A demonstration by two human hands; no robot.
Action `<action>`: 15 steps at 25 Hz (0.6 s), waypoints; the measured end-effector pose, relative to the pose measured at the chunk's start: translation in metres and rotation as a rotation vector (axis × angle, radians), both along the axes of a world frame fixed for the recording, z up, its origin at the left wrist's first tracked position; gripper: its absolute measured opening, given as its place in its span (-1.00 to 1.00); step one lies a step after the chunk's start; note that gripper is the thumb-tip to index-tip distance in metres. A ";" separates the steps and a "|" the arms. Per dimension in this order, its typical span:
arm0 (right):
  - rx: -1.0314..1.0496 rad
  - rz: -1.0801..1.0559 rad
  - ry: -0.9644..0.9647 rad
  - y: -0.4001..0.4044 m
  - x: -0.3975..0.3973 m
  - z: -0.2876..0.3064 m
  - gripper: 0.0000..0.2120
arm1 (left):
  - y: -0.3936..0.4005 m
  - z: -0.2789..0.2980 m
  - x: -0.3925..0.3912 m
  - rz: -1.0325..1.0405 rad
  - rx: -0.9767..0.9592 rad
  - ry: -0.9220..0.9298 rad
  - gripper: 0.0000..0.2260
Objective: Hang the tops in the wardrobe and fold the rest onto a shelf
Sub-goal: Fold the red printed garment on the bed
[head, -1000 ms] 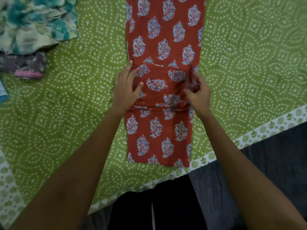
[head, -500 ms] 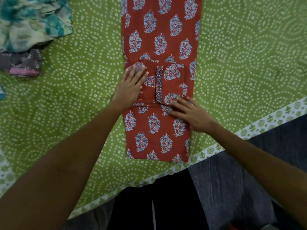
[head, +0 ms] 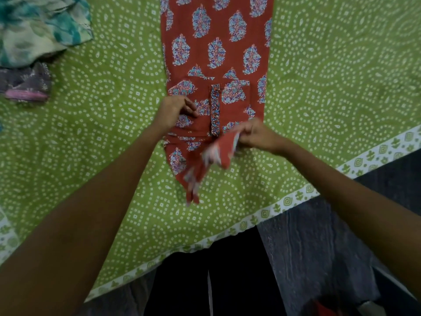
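A long red garment [head: 216, 49] with blue leaf prints lies lengthwise on the green dotted bedsheet [head: 109, 137]. A folded sleeve with a patterned cuff rests across its middle. My right hand [head: 255, 135] grips the garment's near end, which is lifted off the sheet, bunched and blurred. My left hand [head: 174, 110] sits on the garment's left edge with its fingers curled at the cloth; whether it pinches the fabric is unclear.
A teal and cream garment [head: 38, 30] is heaped at the far left, with a purple one [head: 25, 84] just below it. The sheet's white printed border [head: 280, 205] runs diagonally along the bed edge. Beyond it lies dark floor [head: 319, 252].
The near end of the red garment, flat on the sheet before, is now lifted and bunched in my right hand. My left hand went from flat to curled at the left edge.
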State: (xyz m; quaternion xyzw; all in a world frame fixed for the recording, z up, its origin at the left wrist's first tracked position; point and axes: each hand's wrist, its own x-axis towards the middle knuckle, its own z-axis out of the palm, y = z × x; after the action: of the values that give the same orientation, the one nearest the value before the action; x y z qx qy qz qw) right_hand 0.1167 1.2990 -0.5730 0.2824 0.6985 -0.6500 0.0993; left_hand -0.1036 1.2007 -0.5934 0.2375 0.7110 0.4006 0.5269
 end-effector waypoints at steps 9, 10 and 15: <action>-0.286 -0.965 -0.151 0.018 0.012 -0.035 -0.69 | -0.018 -0.014 0.004 0.261 -0.038 0.215 -0.70; -0.274 -0.998 -0.153 0.012 0.011 -0.036 -0.71 | -0.016 -0.012 0.013 0.201 -0.031 0.332 -0.74; -0.036 -1.114 -0.166 0.002 0.006 -0.040 -0.79 | -0.038 -0.017 0.029 0.519 -0.062 0.321 -0.85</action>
State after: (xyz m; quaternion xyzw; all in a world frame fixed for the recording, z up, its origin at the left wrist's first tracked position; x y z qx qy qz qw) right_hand 0.1231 1.3007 -0.6131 0.6570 0.4225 -0.5917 -0.1995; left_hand -0.0747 1.1624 -0.6106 0.0918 0.8339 0.4575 0.2949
